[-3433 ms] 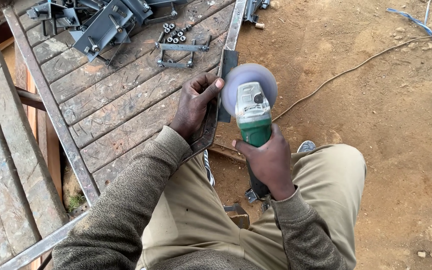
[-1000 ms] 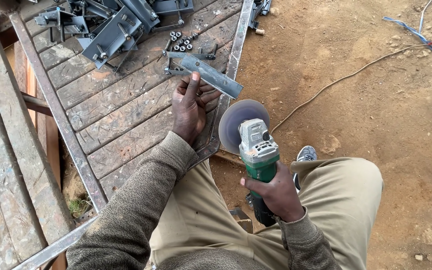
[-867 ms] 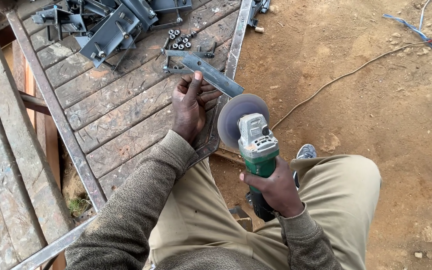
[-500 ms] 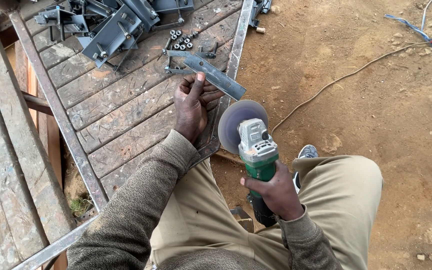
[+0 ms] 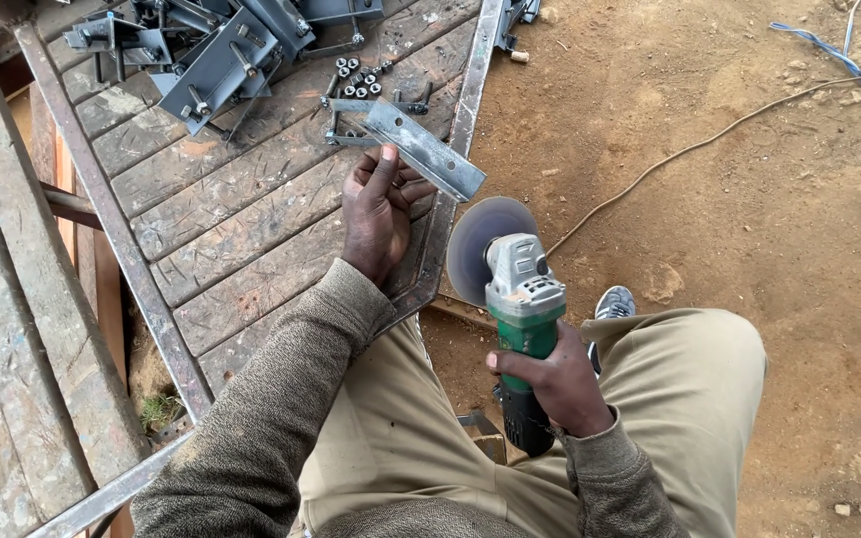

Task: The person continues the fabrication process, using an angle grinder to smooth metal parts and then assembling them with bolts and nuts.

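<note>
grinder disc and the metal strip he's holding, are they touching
Apart. The head view shows brown dirt between the grinder disc and the lower end of the metal strip, which the left hand holds over the wooden platform.

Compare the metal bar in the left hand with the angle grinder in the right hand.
The metal bar is a flat, bare grey strip; the angle grinder is bulky, with a green and grey body and a round disc. The left hand holds the bar slanted over the wooden platform; the right hand holds the grinder over the person's lap, disc pointing away. The disc sits near the bar's lower end without touching it. Each is gripped in one hand.
</note>
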